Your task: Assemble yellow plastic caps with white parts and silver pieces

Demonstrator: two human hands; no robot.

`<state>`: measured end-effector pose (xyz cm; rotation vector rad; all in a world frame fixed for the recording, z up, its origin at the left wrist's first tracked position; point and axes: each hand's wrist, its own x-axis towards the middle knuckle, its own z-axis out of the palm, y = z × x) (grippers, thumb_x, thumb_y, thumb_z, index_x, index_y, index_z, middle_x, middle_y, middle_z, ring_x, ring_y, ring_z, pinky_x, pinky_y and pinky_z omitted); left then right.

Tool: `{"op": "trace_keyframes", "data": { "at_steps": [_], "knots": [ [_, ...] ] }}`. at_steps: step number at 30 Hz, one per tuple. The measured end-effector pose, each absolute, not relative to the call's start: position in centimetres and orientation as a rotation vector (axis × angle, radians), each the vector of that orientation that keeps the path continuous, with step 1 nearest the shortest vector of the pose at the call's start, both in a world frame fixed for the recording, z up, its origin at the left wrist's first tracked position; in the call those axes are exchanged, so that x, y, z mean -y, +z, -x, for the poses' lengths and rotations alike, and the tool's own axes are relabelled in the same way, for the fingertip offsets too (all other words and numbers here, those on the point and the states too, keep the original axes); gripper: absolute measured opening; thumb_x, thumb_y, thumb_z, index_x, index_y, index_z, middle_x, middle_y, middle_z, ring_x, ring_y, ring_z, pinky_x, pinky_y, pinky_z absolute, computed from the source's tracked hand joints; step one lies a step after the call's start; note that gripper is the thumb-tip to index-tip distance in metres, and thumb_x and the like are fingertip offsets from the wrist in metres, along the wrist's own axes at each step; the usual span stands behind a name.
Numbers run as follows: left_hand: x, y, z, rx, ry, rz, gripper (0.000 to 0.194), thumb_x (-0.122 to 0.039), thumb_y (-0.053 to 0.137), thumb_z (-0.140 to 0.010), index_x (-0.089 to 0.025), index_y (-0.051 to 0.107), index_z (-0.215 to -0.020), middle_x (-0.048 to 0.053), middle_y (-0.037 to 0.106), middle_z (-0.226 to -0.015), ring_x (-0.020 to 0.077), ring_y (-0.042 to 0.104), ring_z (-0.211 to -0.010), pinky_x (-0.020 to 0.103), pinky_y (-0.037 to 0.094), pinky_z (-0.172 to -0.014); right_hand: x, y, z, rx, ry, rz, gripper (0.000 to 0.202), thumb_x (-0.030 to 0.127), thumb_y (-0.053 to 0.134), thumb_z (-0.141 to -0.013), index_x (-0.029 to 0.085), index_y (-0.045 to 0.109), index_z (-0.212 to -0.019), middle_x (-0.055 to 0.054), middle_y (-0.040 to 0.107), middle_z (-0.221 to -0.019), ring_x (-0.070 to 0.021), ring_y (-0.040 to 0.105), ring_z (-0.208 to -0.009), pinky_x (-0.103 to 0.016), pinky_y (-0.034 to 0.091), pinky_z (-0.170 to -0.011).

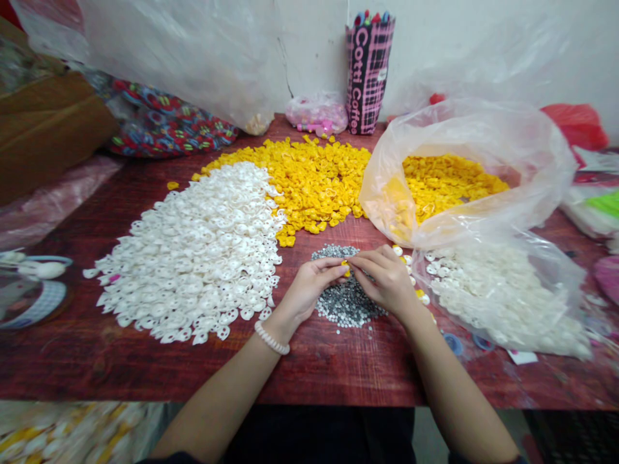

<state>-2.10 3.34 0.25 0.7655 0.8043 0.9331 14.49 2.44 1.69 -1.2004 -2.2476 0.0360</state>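
Between my two hands is a small yellow plastic piece. My left hand pinches it between thumb and forefinger. My right hand meets it from the other side with its fingers pressed together; what those fingertips hold, if anything, is too small to make out. Below both hands lies a pile of tiny grey discs. To the left spreads a big heap of white plastic pieces with small holes. Behind the hands is a heap of yellow pieces.
An open clear bag with yellow pieces stands at the back right. In front of it lies a bag of white pieces. A tape roll sits at the left. A tall plaid bag leans against the wall.
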Motion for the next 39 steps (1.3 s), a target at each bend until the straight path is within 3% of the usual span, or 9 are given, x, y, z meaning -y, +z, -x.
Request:
{"op": "trace_keyframes", "data": {
  "at_steps": [7,11,13,17,21,28,32,37,39],
  "knots": [
    [-3.5,-0.1,2.4,-0.628,0.944,-0.468,0.014,-0.013,0.069,-0.07,-0.012,0.07,-0.084,0.004,0.069,-0.083,0.0091,0.063,-0.074,0.02,0.05,-0.074,-3.0,3.0,-17.2,1.854,0.048,1.353,0.022,0.024,0.048,-0.087,0.023,0.064,-0.103,-0.005,0.069,-0.096,-0.0196,0.061,-0.088,-0.038,0.045,-0.079],
    [-3.6,-0.3,2.4,-0.559,0.925,-0.31,0.009,-0.014,0.067,-0.073,-0.011,0.068,-0.081,0.004,0.069,-0.078,0.0084,0.063,-0.066,0.017,0.052,-0.065,-7.8,4.4,-23.9,1.447,-0.083,1.678,0.032,0.03,0.04,-0.089,0.014,0.058,-0.111,-0.013,0.066,-0.102,-0.0173,0.062,-0.086,-0.03,0.046,-0.071],
    [-3.6,-0.2,2.3,-0.546,0.918,-0.267,0.009,-0.013,0.065,-0.075,-0.01,0.068,-0.082,0.005,0.069,-0.076,0.0084,0.064,-0.065,0.016,0.052,-0.063,-10.8,4.7,-26.8,1.501,-0.079,1.757,0.025,0.026,0.052,-0.081,0.011,0.063,-0.098,-0.015,0.068,-0.093,-0.0155,0.06,-0.073,-0.03,0.043,-0.067],
    [-3.4,0.0,2.2,-0.539,0.933,-0.236,0.008,-0.011,0.063,-0.075,-0.01,0.067,-0.082,0.005,0.069,-0.077,0.0092,0.065,-0.068,0.016,0.053,-0.064,-14.5,3.8,-29.7,1.692,-0.02,1.866,0.01,0.014,0.072,-0.059,0.013,0.064,-0.064,-0.003,0.063,-0.059,-0.0085,0.049,-0.052,-0.028,0.034,-0.058],
    [-3.4,-0.2,2.1,-0.53,0.955,-0.238,0.006,-0.012,0.065,-0.074,-0.011,0.067,-0.079,0.004,0.068,-0.076,0.0091,0.064,-0.068,0.017,0.052,-0.065,-14.9,2.6,-30.0,1.759,-0.051,1.896,0.012,0.009,0.068,-0.063,0.015,0.059,-0.058,0.002,0.056,-0.051,-0.006,0.043,-0.047,-0.027,0.029,-0.056],
    [-3.5,-0.3,2.1,-0.517,0.971,-0.206,0.003,-0.012,0.065,-0.074,-0.011,0.066,-0.076,0.004,0.068,-0.073,0.0094,0.064,-0.066,0.018,0.052,-0.064,-13.8,3.6,-30.1,1.699,-0.117,1.879,0.005,0.011,0.061,-0.069,0.015,0.061,-0.072,-0.007,0.065,-0.072,-0.0115,0.053,-0.059,-0.029,0.037,-0.062],
    [-3.6,-0.1,2.2,-0.529,0.988,-0.182,0.004,-0.012,0.062,-0.076,-0.011,0.065,-0.076,0.004,0.067,-0.071,0.01,0.064,-0.065,0.019,0.052,-0.063,-11.9,4.8,-28.4,1.629,-0.111,1.851,0.014,0.015,0.056,-0.076,0.014,0.063,-0.088,-0.012,0.068,-0.085,-0.0181,0.061,-0.073,-0.034,0.044,-0.071],
    [-3.8,0.0,2.6,-0.5,1.058,-0.164,0.005,-0.014,0.061,-0.077,-0.011,0.065,-0.078,0.004,0.068,-0.077,0.0106,0.065,-0.073,0.02,0.052,-0.07,-6.1,6.1,-21.2,1.843,0.563,1.44,0.023,0.026,0.058,-0.081,0.02,0.064,-0.102,-0.008,0.069,-0.102,-0.019,0.065,-0.088,-0.036,0.052,-0.08],
    [-3.8,0.1,2.6,-0.494,1.082,-0.155,0.006,-0.015,0.061,-0.077,-0.012,0.065,-0.077,0.004,0.068,-0.079,0.0102,0.064,-0.075,0.02,0.051,-0.074,-3.6,6.1,-17.7,2.047,0.778,1.299,0.02,0.024,0.055,-0.084,0.023,0.065,-0.102,-0.004,0.07,-0.098,-0.0169,0.065,-0.089,-0.035,0.052,-0.083]
  ]
}}
